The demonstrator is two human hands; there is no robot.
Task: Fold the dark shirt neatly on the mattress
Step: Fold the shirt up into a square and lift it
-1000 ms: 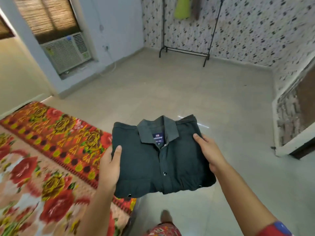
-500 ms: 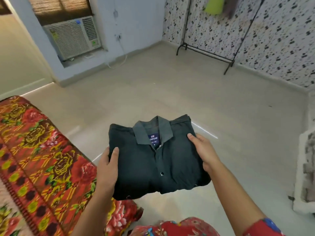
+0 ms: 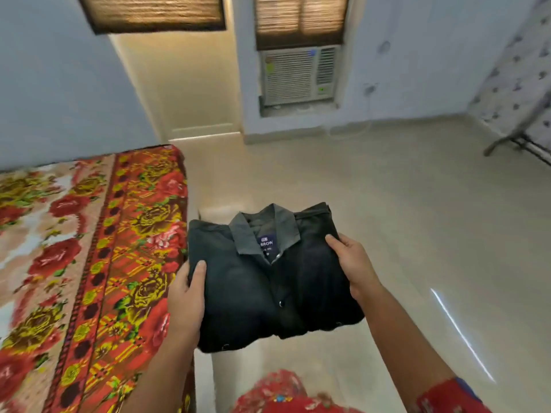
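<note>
Head view — left hand point(image 3: 186, 296), right hand point(image 3: 353, 263) grip dark shirt point(image 3: 268, 293) — underside hidden.

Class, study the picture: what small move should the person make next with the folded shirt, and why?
Probably swing the dark shirt left and lower it flat onto the mattress. It already looks folded, collar up, gripped at its sides by the left hand and right hand, but it hangs over the floor, beside the mattress.
</note>
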